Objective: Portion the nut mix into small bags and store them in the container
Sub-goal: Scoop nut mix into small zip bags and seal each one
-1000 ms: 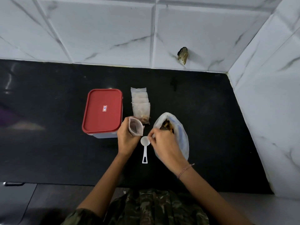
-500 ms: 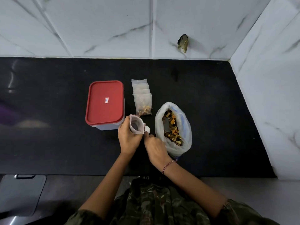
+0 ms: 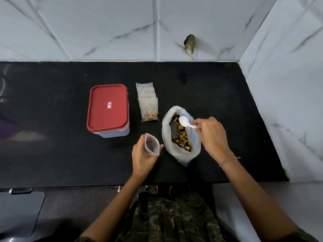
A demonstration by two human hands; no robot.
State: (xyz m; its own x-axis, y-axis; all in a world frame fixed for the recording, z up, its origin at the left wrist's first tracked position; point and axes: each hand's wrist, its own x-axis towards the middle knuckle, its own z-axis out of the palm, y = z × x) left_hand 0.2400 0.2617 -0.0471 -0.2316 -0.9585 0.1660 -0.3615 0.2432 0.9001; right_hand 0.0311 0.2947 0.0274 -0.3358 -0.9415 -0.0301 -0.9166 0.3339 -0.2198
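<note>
**Spoon poised over the nut mix, small bag waiting**

From my remote seat, the nut mix [image 3: 180, 137] lies in a big clear bag [image 3: 165, 130] on its side on the counter. Its mouth is spread wide toward the wall, which gives the spoon easy entry. The white spoon [image 3: 184, 121] hovers over that mouth with its bowl empty, as far as I can see. The right hand [image 3: 212, 135] pinches the spoon's handle between thumb and fingertips.

Just left of the big bag, the left hand [image 3: 143, 156] grips a small bag [image 3: 151, 144], fingers curled round it and thumb on the near side. It is held upright with the mouth rounded open, I judge so that a scoop can be tipped straight in. It looks empty, though I can't be sure.

Behind it lies a fanned stack of small bags [image 3: 148, 102]; the nearest one holds a portion of mix. Beside the stack stands the container [image 3: 108, 110] with its red lid on, so I judge that storing comes later.

Everything sits on a black countertop [image 3: 52, 137] in a corner of white marble-look tiles [image 3: 104, 28]. A small dark object [image 3: 189, 44] clings to the back wall; I can't identify it.
</note>
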